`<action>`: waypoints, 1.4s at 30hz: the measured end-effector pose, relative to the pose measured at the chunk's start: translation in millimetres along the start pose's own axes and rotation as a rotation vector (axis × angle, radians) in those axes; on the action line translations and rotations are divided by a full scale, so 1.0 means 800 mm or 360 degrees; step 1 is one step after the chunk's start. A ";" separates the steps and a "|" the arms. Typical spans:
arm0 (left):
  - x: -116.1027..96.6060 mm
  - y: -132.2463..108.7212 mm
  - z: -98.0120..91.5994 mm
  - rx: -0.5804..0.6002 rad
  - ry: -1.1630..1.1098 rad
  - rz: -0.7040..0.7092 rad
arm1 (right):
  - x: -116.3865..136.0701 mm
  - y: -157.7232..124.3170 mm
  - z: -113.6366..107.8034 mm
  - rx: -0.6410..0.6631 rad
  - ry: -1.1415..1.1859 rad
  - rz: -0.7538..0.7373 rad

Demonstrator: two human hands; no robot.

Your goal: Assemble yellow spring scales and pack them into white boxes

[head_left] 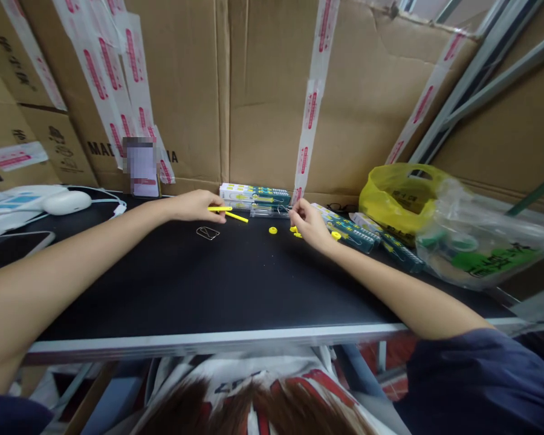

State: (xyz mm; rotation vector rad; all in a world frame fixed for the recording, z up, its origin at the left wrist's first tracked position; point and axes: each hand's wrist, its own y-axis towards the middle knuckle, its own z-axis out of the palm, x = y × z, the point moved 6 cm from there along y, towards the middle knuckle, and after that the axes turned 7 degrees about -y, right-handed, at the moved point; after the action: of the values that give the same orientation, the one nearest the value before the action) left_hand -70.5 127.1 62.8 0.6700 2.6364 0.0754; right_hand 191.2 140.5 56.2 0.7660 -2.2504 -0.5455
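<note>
Left of the frame's centre, your left hand point(198, 205) is closed around yellow sticks point(237, 217) that jut rightward, above a flat metal wire piece point(207, 233) lying on the black tabletop point(254, 290). Just right of centre, your right hand point(310, 226) has its fingertips pinched on a thin bent wire point(283, 209), with small yellow round pieces point(272, 230) near it and printed boxes point(254, 193) behind, at the frame's middle.

1 ylw bag point(383, 202) nr 1 clr bag point(487, 248).
</note>
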 end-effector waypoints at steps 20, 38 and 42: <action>0.030 0.007 0.030 0.0220 0.0201 0.0084 | 0.061 -0.049 0.048 0.0446 -0.0555 -0.0457; -0.090 -0.012 0.085 0.0102 -0.0324 0.0109 | 0.057 -0.049 0.050 0.0403 -0.0433 -0.0414; -0.095 -0.010 0.087 0.0129 -0.0274 0.0171 | 0.061 -0.051 0.051 0.0434 -0.0477 -0.0437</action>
State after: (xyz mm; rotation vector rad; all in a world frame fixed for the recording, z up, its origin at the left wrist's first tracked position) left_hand 14.9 80.9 27.2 0.8077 2.4489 -0.0563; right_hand 148.3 85.1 28.5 1.2130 -2.5461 -0.5131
